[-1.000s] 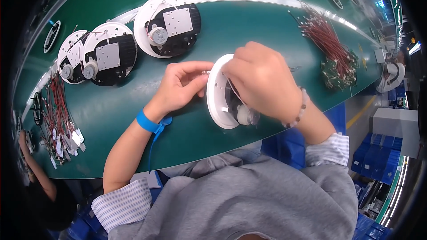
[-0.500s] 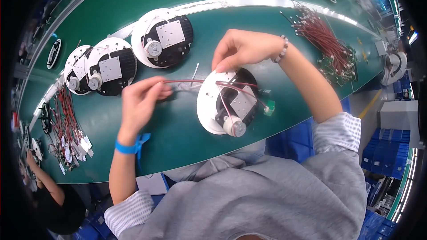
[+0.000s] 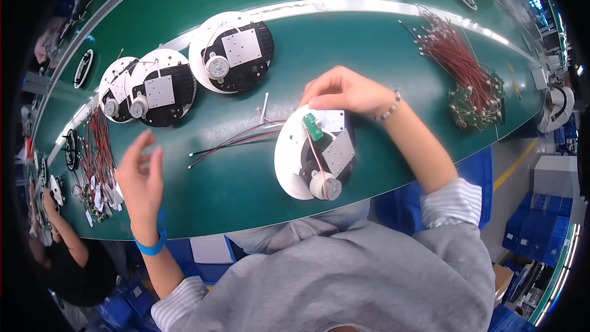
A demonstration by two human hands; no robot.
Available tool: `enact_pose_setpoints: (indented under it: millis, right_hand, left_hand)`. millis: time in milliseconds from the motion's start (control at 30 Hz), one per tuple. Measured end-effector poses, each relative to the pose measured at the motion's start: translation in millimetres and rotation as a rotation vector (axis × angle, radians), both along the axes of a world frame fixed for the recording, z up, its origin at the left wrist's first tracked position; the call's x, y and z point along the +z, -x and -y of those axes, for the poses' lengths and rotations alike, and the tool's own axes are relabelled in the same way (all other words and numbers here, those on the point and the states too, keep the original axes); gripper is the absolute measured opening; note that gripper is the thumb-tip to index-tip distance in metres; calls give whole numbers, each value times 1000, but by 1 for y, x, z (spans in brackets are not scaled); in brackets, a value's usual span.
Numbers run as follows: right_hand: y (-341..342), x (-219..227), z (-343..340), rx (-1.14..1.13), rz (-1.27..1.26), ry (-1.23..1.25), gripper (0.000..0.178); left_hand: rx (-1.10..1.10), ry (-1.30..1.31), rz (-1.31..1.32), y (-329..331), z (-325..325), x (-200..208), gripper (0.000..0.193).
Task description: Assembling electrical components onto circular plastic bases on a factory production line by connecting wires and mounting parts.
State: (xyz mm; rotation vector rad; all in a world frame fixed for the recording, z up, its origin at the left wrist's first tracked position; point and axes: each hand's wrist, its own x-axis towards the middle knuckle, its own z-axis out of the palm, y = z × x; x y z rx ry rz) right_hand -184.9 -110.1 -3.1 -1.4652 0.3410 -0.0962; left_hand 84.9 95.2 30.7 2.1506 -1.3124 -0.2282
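Note:
A round white disc (image 3: 290, 160) stands tilted in front of me, bearing a black base, a metal plate (image 3: 338, 153) and a small round motor (image 3: 326, 186). My right hand (image 3: 345, 91) is closed on the disc's far edge, its fingertips partly hidden behind it. Against the disc's upper part rests a small green circuit board (image 3: 312, 126). Red and black wires (image 3: 236, 139) run out from the disc to the left and lie over the table. Well to the left, my left hand (image 3: 140, 178) is held up with its fingers apart, holding nothing.
Three similar disc assemblies (image 3: 241, 47) stand at the far left. Beyond my left hand lies a bundle of red wires with white tags (image 3: 98, 166). Another bundle of red wires (image 3: 458, 61) with green boards lies at the right. Past the table's left end, a co-worker's arm (image 3: 64, 227) shows.
My left hand has let go of the wires and moved left, opening. The wires now lie on the table, and the green board has moved from the disc's right side onto its upper part.

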Motion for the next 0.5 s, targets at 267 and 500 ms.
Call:
enact_pose_setpoints:
  millis: [267, 500]
  right_hand:
    - [-4, -2, -14, -167, 46, 76, 11]
    - [19, -4, -31, -322, -21, -57, 12]
  left_hand:
    - [-795, 94, -461, 88, 80, -25, 32]
    - [-815, 16, -403, 96, 60, -3, 30]
